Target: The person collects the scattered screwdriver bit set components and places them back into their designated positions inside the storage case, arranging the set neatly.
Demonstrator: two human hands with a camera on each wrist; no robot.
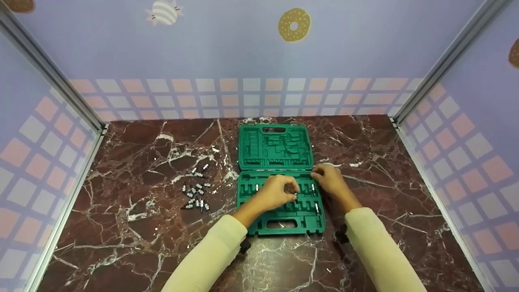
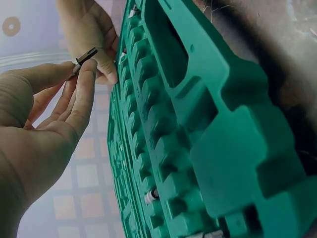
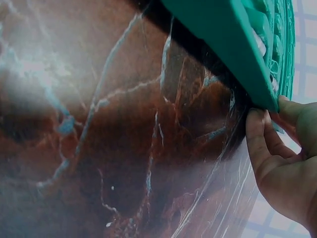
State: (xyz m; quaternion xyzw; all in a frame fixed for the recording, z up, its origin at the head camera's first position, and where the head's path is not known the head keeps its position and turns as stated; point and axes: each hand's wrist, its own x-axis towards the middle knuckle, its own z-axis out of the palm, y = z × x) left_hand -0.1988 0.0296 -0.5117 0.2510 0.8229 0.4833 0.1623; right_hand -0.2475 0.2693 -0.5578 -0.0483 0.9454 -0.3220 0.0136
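A green plastic tool case lies opened flat, its lid towards the back wall. Over the case's lower half, my left hand pinches a small bit socket between thumb and fingers. The left wrist view shows this bit socket with its dark tip pointing up and away from the palm. My right hand grips the case's right edge near the hinge; in the right wrist view its thumb and fingers pinch that rim. Bit sockets sit in some slots, such as one silver socket at the right.
Several loose bit sockets lie in a scattered group on the marbled red-brown tabletop, left of the case. Patterned walls enclose the table at the back and both sides.
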